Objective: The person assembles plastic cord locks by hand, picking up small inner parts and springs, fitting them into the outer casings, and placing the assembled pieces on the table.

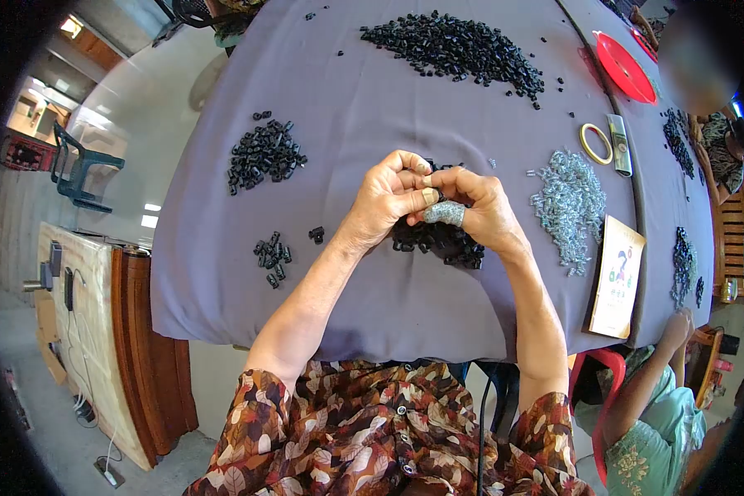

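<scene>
Over the middle of a grey cloth, my left hand (387, 198) and my right hand (481, 205) meet fingertip to fingertip. Both are closed in a pinch around a small dark piece, mostly hidden by the fingers. Silvery tape wraps one finger of my right hand. Just under the hands lies a heap of small black pieces (450, 248), partly covered by them. To the left are a black heap (264, 155) and a smaller dark group (273, 259). Clear pieces (569, 207) form a pile to the right.
A large black pile (463, 54) spreads at the far side. On the right are a tape roll (596, 144), a clear-and-grey case (619, 145), a booklet (617, 277) and a red tray (625, 68). Other people sit along the right, one with a hand (678, 327) at the table edge.
</scene>
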`<state>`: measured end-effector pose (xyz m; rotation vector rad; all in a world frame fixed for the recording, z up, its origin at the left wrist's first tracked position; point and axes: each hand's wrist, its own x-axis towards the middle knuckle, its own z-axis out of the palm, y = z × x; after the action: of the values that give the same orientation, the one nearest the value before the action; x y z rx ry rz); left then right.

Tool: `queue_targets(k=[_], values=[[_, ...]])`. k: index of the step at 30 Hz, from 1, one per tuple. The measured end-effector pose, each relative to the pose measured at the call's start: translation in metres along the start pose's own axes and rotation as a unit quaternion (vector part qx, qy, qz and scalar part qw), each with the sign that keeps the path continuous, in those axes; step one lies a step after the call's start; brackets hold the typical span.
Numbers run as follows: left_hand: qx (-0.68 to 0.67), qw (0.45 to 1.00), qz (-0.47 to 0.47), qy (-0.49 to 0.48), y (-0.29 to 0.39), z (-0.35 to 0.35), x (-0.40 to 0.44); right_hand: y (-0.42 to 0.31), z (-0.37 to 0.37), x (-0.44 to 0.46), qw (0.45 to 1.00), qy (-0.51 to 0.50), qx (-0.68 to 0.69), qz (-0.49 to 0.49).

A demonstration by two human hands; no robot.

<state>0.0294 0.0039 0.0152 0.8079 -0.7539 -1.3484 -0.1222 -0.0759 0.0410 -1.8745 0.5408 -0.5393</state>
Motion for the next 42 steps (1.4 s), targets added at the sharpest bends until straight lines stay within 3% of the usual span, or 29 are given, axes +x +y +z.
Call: queue_targets(k=[8,11,17,32,42], values=[[-0.008,1.0,-0.006,0.009,0.001,0.001,0.0,-0.003,0.004,0.001,0.997,0.046,-0.059,-0.026],[-0.039,0.999,-0.005,-0.009,0.006,0.003,0.0,-0.003,0.005,0.001,0.996,0.076,-0.019,-0.05],[-0.051,0.999,-0.016,-0.009,0.004,-0.001,0.0,0.0,-0.001,0.002,0.996,0.086,-0.038,-0.002],[-0.052,0.998,-0.025,0.01,0.006,0.001,-0.001,0.001,0.004,0.002,0.991,0.096,-0.076,-0.045],[0.05,0.998,-0.024,0.016,0.007,0.005,-0.002,-0.001,0.01,0.001,0.974,0.086,-0.148,-0.148]])
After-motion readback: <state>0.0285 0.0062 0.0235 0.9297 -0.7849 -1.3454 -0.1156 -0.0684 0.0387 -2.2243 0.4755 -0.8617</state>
